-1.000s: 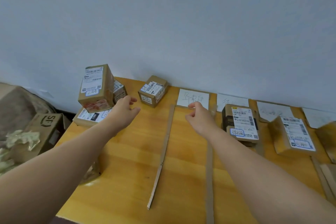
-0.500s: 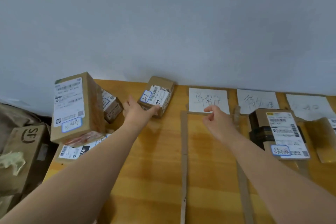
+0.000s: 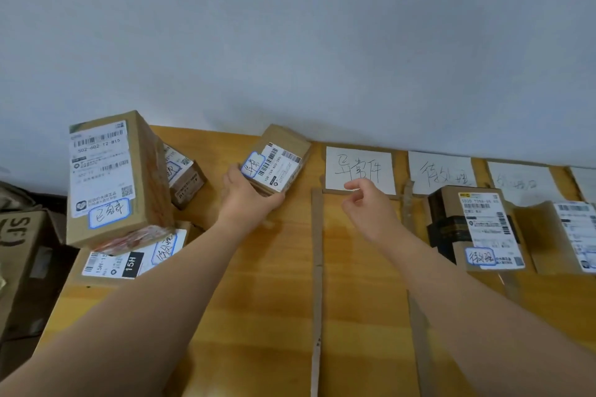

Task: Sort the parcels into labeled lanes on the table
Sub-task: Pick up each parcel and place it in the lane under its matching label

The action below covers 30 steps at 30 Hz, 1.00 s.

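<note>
1. Head view, left side: the left hand (image 3: 248, 200) grips a small parcel (image 3: 276, 160) at its near edge, thumb at the parcel's near right corner and fingers on its left side; the parcel sits tilted near the wall, its white shipping label and a blue-outlined handwritten sticker facing up; whether its far end rests on the wooden table (image 3: 264, 300) cannot be told.
2. Head view, far left: a tall parcel (image 3: 113, 177) stands on top of a flat parcel (image 3: 129, 259) marked 15H; a smaller box (image 3: 183, 176) lies just behind them; a brown carton (image 3: 22, 255) sits off the table's left edge, lower down.
3. Head view, middle: the right hand (image 3: 371, 209) hovers with fingers loosely curled and thumb near the forefinger, holding nothing; it is just in front of the first paper lane label (image 3: 359, 169), which bears handwriting and lies against the wall; two cardboard strips (image 3: 317, 267) run from the label's corners toward the camera and bound a lane.
4. Head view, right side: a second paper label (image 3: 442, 171) lies beyond the next strip; a black-and-brown parcel (image 3: 474, 226) lies in that lane, with a handwritten sticker at its near end; another parcel (image 3: 564, 235) lies just beside it, partly cut off by the frame edge.
</note>
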Tool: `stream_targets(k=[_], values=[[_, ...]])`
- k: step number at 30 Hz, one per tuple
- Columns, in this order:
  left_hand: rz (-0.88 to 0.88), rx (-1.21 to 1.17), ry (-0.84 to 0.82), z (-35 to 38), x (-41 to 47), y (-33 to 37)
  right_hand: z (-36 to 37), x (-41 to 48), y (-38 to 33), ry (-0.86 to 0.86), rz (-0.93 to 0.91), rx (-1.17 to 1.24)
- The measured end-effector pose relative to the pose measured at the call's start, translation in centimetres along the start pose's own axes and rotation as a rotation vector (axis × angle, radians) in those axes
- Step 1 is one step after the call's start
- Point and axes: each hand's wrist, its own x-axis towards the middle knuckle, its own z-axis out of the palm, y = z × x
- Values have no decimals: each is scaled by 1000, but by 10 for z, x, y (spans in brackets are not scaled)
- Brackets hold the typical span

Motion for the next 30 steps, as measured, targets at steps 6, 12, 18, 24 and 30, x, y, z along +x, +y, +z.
stream_targets(k=[6,12,18,24,30], values=[[304,128,-132,-7,-73,0,-25,-46,12,-14,-5,158],[572,227,-262,-2,-134,32,-57,-99,27,-209,-34,316],[612,157,-369,10,-167,49,-78,-131,55,-167,-48,462],[523,61,-447,19,-187,42,-82,-147,72,-112,-70,549],[537,149,-442,15,-194,47,-73,-154,84,-120,-54,589]])
